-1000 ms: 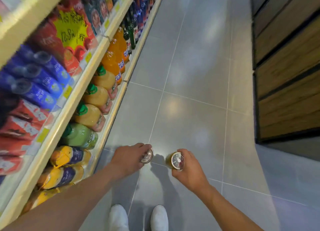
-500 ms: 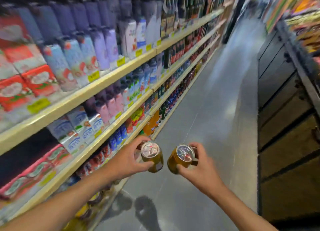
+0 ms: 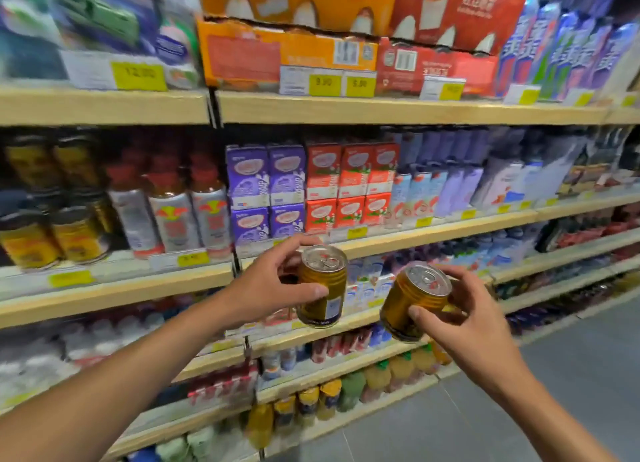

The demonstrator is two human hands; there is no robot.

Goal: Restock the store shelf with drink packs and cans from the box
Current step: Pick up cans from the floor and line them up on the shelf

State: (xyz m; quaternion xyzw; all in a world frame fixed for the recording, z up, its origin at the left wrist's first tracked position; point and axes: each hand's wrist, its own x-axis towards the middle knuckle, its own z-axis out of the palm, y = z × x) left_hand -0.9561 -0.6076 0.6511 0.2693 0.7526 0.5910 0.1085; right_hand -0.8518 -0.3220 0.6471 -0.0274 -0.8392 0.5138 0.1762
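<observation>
Cans, two of them, gold with silver pull-tab lids, are held up in the air in front of the store shelf (image 3: 398, 113), one per hand. Left hand (image 3: 273, 286) wraps the left can (image 3: 323, 288) with fingers (image 3: 294, 245) curled behind its rim and the thumb pressed across its front; this can stands nearly upright. Right hand (image 3: 464, 319) pinches the right can (image 3: 414, 300) between thumb and curled fingers, and it tilts with its lid toward the camera. The two cans are near each other but apart, with a gap between them.

Behind the left can, on the middle board, sit purple cartons (image 3: 266, 191), four faces showing in two stacked rows, and just right of them red cartons (image 3: 349, 184), six faces in two rows. Left of those stand three red-capped bottles (image 3: 173, 208). Both boards at that height look packed to their front edges. Grey floor (image 3: 519, 420) lies open at the lower right, beside the bottom board's edge, leaving free room on the right hand's side.
</observation>
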